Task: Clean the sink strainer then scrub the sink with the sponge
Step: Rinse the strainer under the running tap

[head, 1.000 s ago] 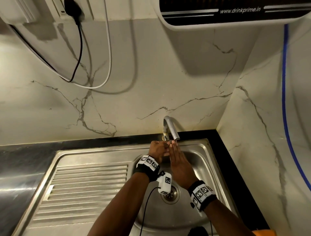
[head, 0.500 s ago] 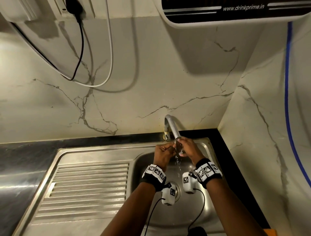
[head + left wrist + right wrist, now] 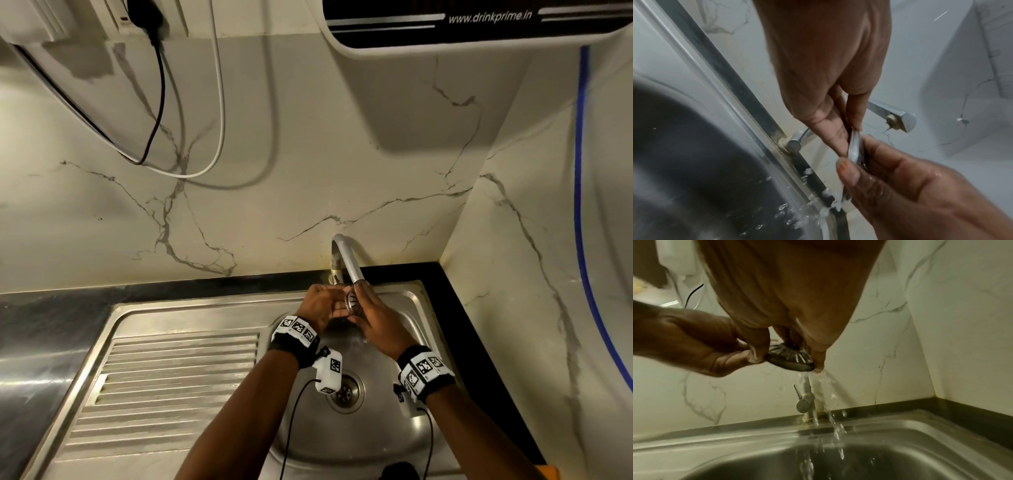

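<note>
Head view: both hands meet under the curved chrome tap spout (image 3: 346,260), above the stainless steel sink basin (image 3: 416,308).
Strainer: the small round slotted metal sink strainer (image 3: 352,301) is held up in the running water just below the spout mouth, well above the open drain (image 3: 346,390).
Left hand: the left hand (image 3: 322,305) pinches the strainer rim between thumb and fingertips; the left wrist view shows the disc edge-on (image 3: 854,146) between them.
Right hand: the right hand (image 3: 376,322) has thumb and fingers curled onto the opposite side; in the right wrist view its fingertips (image 3: 818,360) press the slotted face (image 3: 789,359) while water streams off the lower edge.
Handling: it looks light, rigid and thin, and being wet metal it is probably slippery; the rim is the safest hold, pinched at opposite edges so the slots stay exposed to the flow.
Pose: both wrists are raised, forearms converging from below, palms turned towards each other.
Stage: likely the rinsing step; no sponge is visible in any view.
Risk: a slack pinch could drop the strainer into the basin.
</note>
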Available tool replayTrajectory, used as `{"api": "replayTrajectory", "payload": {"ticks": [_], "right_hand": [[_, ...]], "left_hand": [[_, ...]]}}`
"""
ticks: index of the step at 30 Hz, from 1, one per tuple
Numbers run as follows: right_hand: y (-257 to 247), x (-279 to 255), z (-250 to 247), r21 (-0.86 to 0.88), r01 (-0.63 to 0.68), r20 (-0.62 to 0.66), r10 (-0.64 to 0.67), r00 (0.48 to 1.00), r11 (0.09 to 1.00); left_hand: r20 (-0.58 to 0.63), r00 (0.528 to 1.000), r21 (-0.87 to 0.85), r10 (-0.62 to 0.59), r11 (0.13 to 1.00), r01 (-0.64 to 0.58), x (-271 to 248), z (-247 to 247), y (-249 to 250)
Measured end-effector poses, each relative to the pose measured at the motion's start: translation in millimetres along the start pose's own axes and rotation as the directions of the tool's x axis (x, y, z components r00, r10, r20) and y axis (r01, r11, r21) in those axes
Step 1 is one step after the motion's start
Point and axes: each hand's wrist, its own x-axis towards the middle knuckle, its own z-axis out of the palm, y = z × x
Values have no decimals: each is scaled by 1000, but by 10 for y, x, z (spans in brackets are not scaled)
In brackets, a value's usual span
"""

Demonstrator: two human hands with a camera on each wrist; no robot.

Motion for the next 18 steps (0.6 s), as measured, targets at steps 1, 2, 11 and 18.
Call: {"api": "replayTrajectory", "payload": {"ticks": [1, 2, 11, 18], "right_hand": [[18, -31, 29, -83, 20, -35, -23, 999, 996], [8, -61, 52, -153, 55, -69, -66, 995, 987], [-229, -274, 303, -344, 67, -66, -95, 993, 937], [-127, 184, 39, -186, -117, 62, 131, 990, 976]], "left_hand": [[6, 1000, -1, -14, 1000, 14, 1, 3, 10], [-1, 1000, -9, -19, 1000, 19, 13, 11, 19], [-100, 994, -80, 49, 995, -57, 9, 86, -255], [-157, 981, -9, 112, 993, -114, -104, 208, -430]]}}
